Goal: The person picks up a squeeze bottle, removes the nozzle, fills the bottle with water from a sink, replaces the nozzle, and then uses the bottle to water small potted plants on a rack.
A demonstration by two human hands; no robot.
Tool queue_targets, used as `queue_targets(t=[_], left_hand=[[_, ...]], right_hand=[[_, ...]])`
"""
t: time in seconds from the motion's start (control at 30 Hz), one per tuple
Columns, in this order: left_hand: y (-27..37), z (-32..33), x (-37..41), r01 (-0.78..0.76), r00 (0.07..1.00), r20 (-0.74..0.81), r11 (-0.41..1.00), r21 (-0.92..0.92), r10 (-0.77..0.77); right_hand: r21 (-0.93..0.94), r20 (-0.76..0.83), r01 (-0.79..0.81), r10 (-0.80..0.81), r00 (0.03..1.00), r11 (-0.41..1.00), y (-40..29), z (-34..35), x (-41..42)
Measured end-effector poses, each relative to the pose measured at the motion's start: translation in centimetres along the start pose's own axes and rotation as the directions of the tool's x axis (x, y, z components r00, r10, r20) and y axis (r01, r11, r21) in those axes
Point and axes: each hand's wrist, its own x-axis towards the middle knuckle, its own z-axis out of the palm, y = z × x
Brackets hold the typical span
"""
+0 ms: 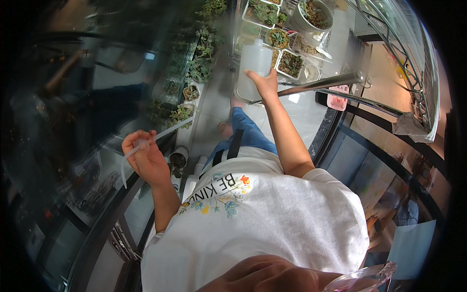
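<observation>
My right hand (266, 85) is wrapped around a translucent plastic squeeze bottle (253, 60), held upright in front of me. Its narrow neck has no cap on it, and how much it contains is hard to make out. Off to the left, my left hand (151, 166) pinches the bottle's cap (142, 144). A straight dip tube (173, 129) points from it toward the ledge plants, and a thin bent spout (124, 168) hangs on the other side. Cap and bottle are well apart.
Beyond the bottle, a wire rack holds potted succulents (290, 62), a round pot (313, 16) and a white scoop (324, 52). A metal rail (321, 83) passes beside my right forearm. Plants (180, 115) line a ledge along the dark glass (91, 109) at left.
</observation>
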Motion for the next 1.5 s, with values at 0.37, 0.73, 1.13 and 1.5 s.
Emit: queue_targets(t=[0.37,0.73,1.13,1.5], left_hand=[[-0.2,0.1,0.0,-0.004,1.000,-0.009,1.000,0.008,0.004],[-0.2,-0.2,-0.3,0.006,0.999,0.039,1.000,-0.031,-0.005],[-0.1,0.3,-1.1,0.023,0.999,0.042,1.000,-0.018,-0.022],[0.2,0.7,-1.9,0.042,0.998,0.039,0.999,0.003,-0.042]], right_hand=[[-0.030,-0.058,-0.004,0.003,0.998,1.000,-0.5,0.2,-0.5],[0.085,-0.054,0.041,-0.036,0.998,0.996,-1.4,0.0,-2.2],[0.046,0.061,0.168,-0.170,0.984,0.985,0.4,-1.0,-5.4],[0.053,0.046,0.170,-0.173,0.984,0.984,1.9,-1.1,-6.5]])
